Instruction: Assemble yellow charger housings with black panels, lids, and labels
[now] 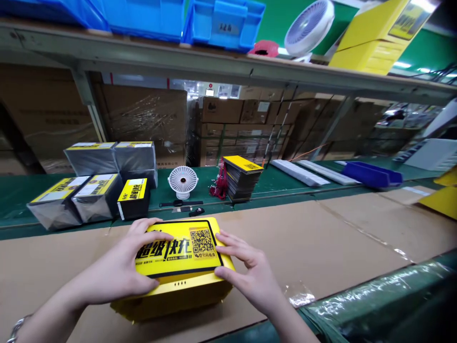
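A yellow box (178, 299) sits on the cardboard-covered bench in front of me. On its top lies a yellow panel (167, 267) with a black border, large black characters and a QR code. My left hand (123, 262) grips the left side, its thumb at the front edge and its index finger across the panel. From the right, my right hand (246, 264) grips the other end, fingertips along the panel's right edge and thumb near the front corner. The box's underside and back are hidden.
Wrapped stacks of yellow-and-black panels (94, 193) stand back left. Behind the box are a small white fan (183, 181), a pile of yellow panels (244, 178) and red cords (219, 181). A blue bin (373, 175) is farther right. Overhead, a shelf (178, 62) holds blue bins.
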### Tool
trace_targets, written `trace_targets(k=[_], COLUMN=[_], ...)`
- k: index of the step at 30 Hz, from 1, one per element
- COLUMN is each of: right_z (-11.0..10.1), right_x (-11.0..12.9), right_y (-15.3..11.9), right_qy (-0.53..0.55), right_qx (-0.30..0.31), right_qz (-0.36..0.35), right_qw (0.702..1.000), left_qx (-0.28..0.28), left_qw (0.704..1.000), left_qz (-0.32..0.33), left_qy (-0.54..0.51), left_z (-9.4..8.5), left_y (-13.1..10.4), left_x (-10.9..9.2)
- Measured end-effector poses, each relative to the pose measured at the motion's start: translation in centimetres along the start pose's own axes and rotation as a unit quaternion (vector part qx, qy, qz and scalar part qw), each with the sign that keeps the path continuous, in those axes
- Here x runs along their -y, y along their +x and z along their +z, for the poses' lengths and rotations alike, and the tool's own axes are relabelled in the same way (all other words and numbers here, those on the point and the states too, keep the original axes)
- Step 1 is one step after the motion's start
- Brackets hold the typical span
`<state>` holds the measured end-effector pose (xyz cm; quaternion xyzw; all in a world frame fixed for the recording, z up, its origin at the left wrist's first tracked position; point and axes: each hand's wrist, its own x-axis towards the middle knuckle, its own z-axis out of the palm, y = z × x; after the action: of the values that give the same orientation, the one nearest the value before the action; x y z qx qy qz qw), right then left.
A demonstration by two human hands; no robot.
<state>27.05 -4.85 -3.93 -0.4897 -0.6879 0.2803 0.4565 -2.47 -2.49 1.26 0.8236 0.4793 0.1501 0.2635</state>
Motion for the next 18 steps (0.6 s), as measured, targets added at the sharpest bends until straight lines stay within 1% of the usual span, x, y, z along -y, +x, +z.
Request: trace_targets(k=[7, 10, 14, 18], right_z=[0.1, 0.1, 0.2, 0.2], right_x=[-1.0, -1.2, -1.3, -1.3], right_y=[-0.1, -0.1, -0.2, -0.2], right_qy=[0.043, 0.045, 0.038, 0.036], right_qx=[0.001, 0.000, -0.005, -0.004], right_qz=[-0.011, -0.020, -0.032, -0.033], right_qw=[0.999, 0.999, 0.999, 0.999], left_qx=[0.007, -0.011, -0.028, -0.043], left_qw=[1.000, 1.000, 0.999, 0.998], left_qz=[-0.018, -0.011, -0.004, 0.014], left_qy=[0.013, 0.025, 0.034, 0.046], left_z=[0.1, 0.1, -0.2, -0.3], left_y=[0.4, 0.5, 0.6, 0.8], left_x=[-0.3, -0.8, -1.4, -1.3])
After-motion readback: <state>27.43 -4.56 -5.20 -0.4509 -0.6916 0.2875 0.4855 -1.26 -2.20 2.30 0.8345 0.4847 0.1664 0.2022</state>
